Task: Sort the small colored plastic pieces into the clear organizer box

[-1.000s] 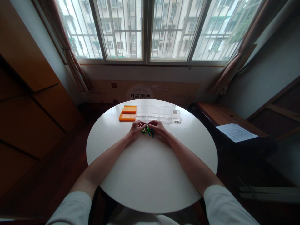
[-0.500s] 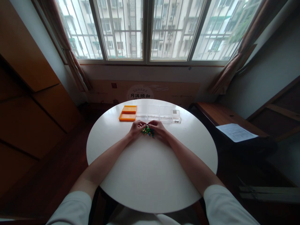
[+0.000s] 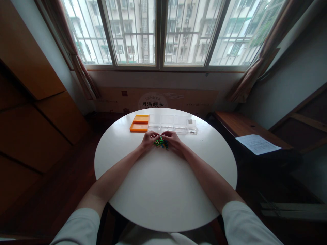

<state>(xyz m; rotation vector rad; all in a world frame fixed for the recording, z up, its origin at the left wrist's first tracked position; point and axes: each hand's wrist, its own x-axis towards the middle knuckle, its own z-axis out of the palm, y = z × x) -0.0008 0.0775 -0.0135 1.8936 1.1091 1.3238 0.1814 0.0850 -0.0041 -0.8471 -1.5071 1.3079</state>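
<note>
On the round white table point(image 3: 163, 190) my left hand point(image 3: 149, 139) and my right hand point(image 3: 173, 139) meet with curled fingers over a small heap of green, blue and yellow pieces point(image 3: 161, 143). The fingertips of both hands pinch together above the heap; what they grip is too small to name. Just beyond the hands lies a clear compartment box point(image 3: 176, 124) with an orange tray point(image 3: 139, 124) at its left end.
A dark wooden side table point(image 3: 237, 126) with a sheet of paper point(image 3: 257, 144) stands to the right. Wooden cabinets point(image 3: 30, 112) line the left wall. A barred window point(image 3: 163, 34) and a cardboard box point(image 3: 158, 100) lie behind the table.
</note>
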